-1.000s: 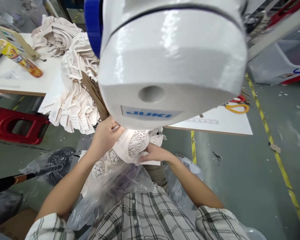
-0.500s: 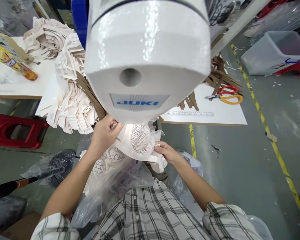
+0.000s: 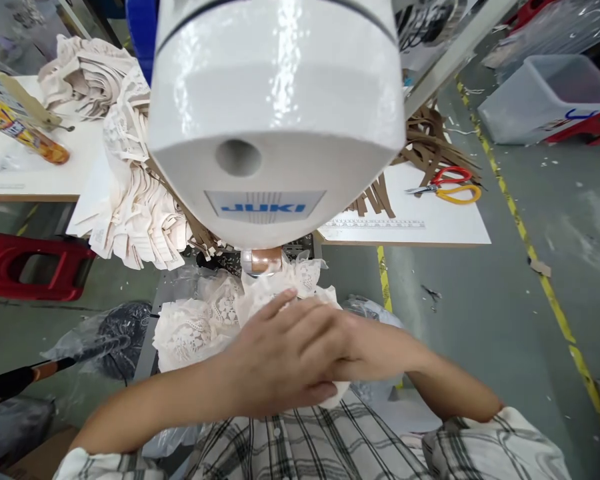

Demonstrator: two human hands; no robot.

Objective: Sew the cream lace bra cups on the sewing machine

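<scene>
- Two hands, apart half a second ago, now cross: left hand over right hand, left fingers slightly bent, any grip hidden!
- White lace shows above and below them, right by the metal cylinder, now exposed.
- Machine work looks paused for handling, I'd judge.

Your shirt is white with a dark check, lace is cream, machine white with blue lettering. Scissors near the white table's right edge have red and orange-yellow handles.
</scene>
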